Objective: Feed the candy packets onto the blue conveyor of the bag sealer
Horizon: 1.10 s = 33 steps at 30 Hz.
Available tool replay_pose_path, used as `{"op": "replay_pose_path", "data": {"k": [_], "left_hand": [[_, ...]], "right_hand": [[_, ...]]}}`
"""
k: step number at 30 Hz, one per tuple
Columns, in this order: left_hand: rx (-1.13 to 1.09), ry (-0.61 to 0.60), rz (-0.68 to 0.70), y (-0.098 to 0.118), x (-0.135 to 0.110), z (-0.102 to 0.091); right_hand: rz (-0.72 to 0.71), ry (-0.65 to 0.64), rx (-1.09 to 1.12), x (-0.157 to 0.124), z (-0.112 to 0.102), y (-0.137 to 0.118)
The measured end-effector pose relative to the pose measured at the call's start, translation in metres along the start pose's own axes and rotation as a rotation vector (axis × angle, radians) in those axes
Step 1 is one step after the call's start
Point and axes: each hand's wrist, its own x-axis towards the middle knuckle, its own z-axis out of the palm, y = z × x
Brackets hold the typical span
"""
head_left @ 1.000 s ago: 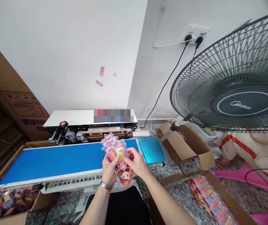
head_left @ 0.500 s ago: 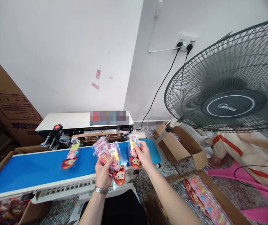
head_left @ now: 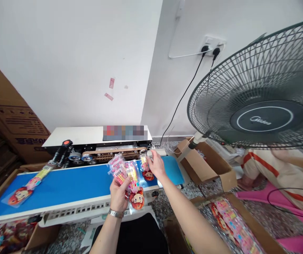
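My left hand is closed around a fanned bunch of clear toy packets printed with a red-haired cartoon head, held over the near edge of the blue conveyor belt. My right hand pinches one more packet at its top and sets it on the belt's right end, by the sealing machine. Another packet lies far left on the belt.
A large standing fan fills the right. Open cardboard boxes: one with packets at lower right, one behind it, one under the belt's left end. Another person in a striped top sits at right. Cables run to a wall socket.
The packet on the belt travelled from the middle to the far left end. My right hand carried a single packet back and down to the belt by the sealer.
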Motion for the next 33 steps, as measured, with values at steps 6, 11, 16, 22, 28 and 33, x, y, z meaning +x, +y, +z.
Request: {"op": "replay_pose_path", "data": {"k": [6, 11, 16, 22, 28, 33], "left_hand": [[0.014, -0.060, 0.037, -0.002, 0.000, 0.000], [0.034, -0.076, 0.067, -0.004, -0.003, 0.003], [0.055, -0.089, 0.083, -0.003, -0.004, 0.005], [0.034, -0.050, 0.062, -0.001, -0.004, 0.005], [-0.011, 0.032, 0.075, -0.003, -0.001, 0.003], [-0.033, 0.073, 0.046, 0.000, -0.001, 0.000]], "right_hand": [[-0.102, -0.376, 0.335, -0.051, 0.003, -0.023], [-0.059, -0.305, 0.453, -0.061, 0.004, -0.026], [-0.057, -0.277, 0.417, -0.058, 0.001, -0.024], [-0.045, -0.240, 0.380, -0.062, 0.002, -0.021], [-0.020, -0.143, 0.417, -0.058, -0.001, -0.016], [0.114, 0.101, 0.035, -0.024, -0.021, 0.019]]}}
